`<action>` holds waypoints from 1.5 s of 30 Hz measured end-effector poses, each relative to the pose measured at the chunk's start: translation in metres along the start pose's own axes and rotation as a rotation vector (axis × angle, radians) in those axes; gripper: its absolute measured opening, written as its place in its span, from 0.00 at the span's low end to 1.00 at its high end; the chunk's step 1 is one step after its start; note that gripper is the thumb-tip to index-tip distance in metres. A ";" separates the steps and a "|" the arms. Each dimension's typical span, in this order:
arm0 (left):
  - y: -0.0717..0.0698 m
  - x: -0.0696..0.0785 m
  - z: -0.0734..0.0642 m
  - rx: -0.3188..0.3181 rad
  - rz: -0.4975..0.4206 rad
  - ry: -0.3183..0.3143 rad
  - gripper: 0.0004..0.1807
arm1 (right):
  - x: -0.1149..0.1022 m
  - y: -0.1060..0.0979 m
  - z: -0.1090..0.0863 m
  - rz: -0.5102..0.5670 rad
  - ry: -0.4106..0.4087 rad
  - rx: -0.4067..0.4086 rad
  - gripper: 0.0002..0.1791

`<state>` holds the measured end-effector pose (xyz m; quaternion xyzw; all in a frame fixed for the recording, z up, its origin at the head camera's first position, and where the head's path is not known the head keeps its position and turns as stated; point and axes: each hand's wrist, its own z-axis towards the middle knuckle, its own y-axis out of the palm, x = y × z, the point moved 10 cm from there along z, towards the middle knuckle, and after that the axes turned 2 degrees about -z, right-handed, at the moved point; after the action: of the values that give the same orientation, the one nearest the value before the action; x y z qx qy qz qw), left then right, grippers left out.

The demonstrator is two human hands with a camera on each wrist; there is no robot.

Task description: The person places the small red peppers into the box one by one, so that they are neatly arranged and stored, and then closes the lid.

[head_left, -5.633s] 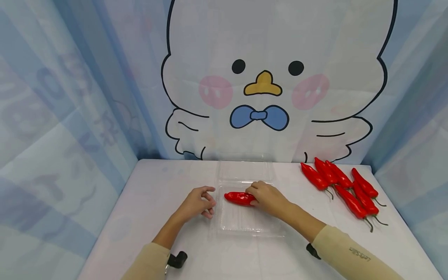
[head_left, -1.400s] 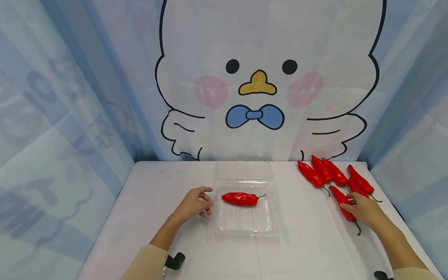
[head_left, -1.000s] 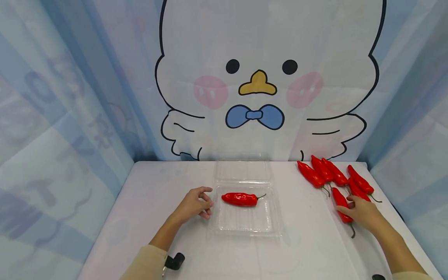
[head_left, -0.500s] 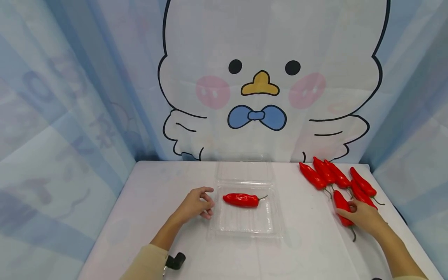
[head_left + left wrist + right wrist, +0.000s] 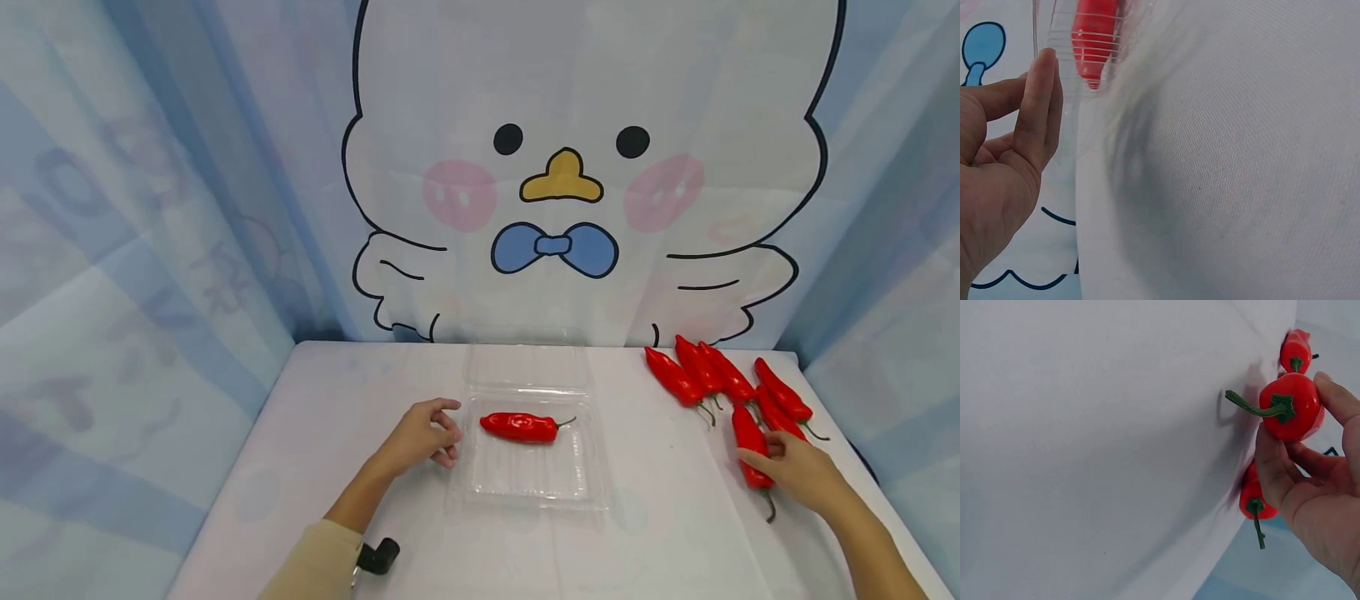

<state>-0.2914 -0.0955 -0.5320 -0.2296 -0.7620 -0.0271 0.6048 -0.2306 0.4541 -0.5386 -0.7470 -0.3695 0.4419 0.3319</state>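
Observation:
My right hand (image 5: 804,473) pinches a red chili pepper (image 5: 750,435) at the right of the table, thumb on one side and fingers on the other. In the right wrist view its green stem points away from the palm. My left hand (image 5: 418,435) holds nothing; its fingers are loosely bent beside the left wall of a clear plastic box (image 5: 525,483). Inside that box one red chili pepper (image 5: 519,427) lies crosswise, stem to the right. The left wrist view shows the tip of this pepper (image 5: 1094,37) through the ribbed wall.
Several more red peppers (image 5: 675,379) lie in a loose pile at the back right, close to the held one. The box's clear lid (image 5: 528,367) is folded back toward the curtain. Curtains (image 5: 150,333) border the white table (image 5: 360,383) at the back and sides.
My right hand has let go of the pepper in the box, moved right to the pile, and taken hold of another, drawing it slightly from its neighbours. My left hand stays by the box.

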 end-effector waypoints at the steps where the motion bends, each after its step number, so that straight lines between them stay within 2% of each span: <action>1: 0.000 0.000 0.000 0.001 0.001 -0.001 0.30 | 0.001 -0.002 -0.001 0.004 0.005 0.004 0.61; 7: 0.002 0.006 -0.003 0.009 0.000 -0.001 0.30 | 0.001 -0.016 -0.010 -0.005 0.006 0.026 0.61; 10: 0.002 0.008 -0.004 0.010 0.001 -0.003 0.30 | -0.005 -0.030 -0.014 -0.025 -0.032 0.071 0.59; 14: 0.003 0.008 -0.004 0.010 0.008 -0.004 0.30 | -0.021 -0.047 -0.021 0.002 -0.109 0.142 0.56; 20: 0.002 0.007 -0.001 0.004 0.013 -0.006 0.31 | -0.054 -0.060 -0.030 0.051 -0.206 0.181 0.52; 33: 0.000 0.004 -0.002 0.001 -0.002 -0.001 0.31 | -0.118 -0.057 -0.038 0.095 -0.405 0.220 0.45; 38: 0.000 0.003 -0.002 0.006 0.002 -0.013 0.31 | -0.135 -0.053 -0.039 0.106 -0.424 0.209 0.48; 42: 0.001 0.004 -0.003 -0.003 -0.004 0.000 0.31 | -0.150 -0.048 -0.038 0.086 -0.433 0.187 0.52; 45: 0.002 0.004 -0.002 -0.006 -0.009 0.009 0.31 | -0.163 -0.045 -0.037 0.067 -0.470 0.177 0.51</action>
<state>-0.2894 -0.0935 -0.5277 -0.2276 -0.7602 -0.0331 0.6077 -0.2634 0.3325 -0.4194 -0.6038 -0.3713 0.6447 0.2862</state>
